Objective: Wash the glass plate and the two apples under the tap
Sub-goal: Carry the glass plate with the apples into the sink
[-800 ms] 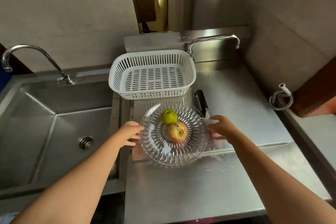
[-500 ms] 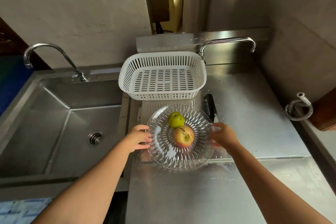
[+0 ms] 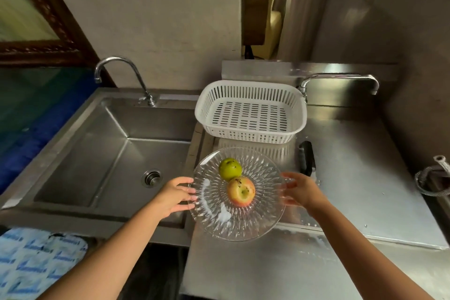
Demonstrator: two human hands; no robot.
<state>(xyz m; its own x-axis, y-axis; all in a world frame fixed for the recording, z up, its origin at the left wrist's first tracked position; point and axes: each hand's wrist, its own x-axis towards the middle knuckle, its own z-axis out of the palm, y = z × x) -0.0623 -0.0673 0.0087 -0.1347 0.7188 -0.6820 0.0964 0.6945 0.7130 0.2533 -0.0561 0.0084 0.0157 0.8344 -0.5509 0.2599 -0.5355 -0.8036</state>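
Now both hands have closed in on the plate [image 3: 237, 221]: where a moment ago they were only reaching for its sides, the left hand [image 3: 174, 196] grips the left rim and the right hand [image 3: 300, 190] the right rim, and it looks lifted, its left edge already hanging over the lip of the sink [image 3: 73, 153]. That reads as the carry to the water starting. Room is good: the basin is bare and wide, with the curved tap [image 3: 121, 73] well off at its back. Behind the plate sits the white basket [image 3: 250, 114], close, so a pull straight left clears it. The green apple [image 3: 230, 168] and the red apple [image 3: 241, 191] ride loose and touching near the middle; any tilt could roll them off. A white smear marks the glass.
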